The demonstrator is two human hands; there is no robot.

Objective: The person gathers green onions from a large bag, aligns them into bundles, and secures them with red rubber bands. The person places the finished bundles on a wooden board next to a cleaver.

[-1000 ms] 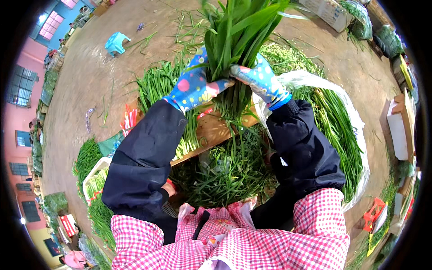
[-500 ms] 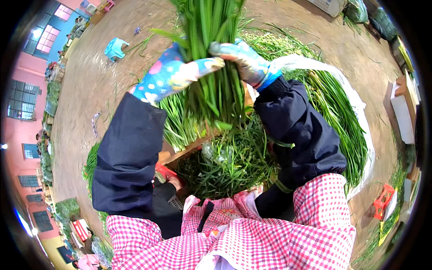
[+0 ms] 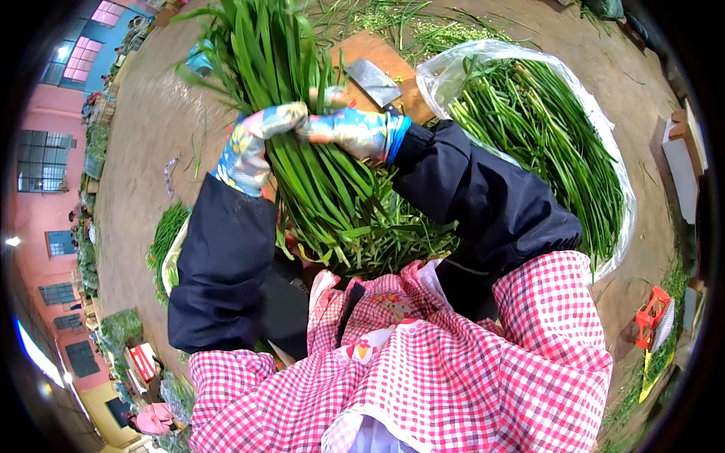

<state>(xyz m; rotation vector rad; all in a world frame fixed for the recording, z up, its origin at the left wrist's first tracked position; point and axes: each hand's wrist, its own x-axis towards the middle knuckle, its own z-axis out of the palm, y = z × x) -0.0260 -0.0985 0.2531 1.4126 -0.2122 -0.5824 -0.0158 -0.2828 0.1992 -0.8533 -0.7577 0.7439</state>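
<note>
Left of the board, I see from afar the leaves, pinched by curled fingers of left hand and right hand. Nearer than the board, the smock bears a printed figure.

On my remote feed I see a brown floor, a pink wall at left, barred windows along it, a blue wall section farther back, a yellowish wall, a bright light strip.

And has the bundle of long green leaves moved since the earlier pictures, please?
Yes: the bundle of long green leaves has moved left, toward the blue stool, which its leaves now partly hide.
</note>
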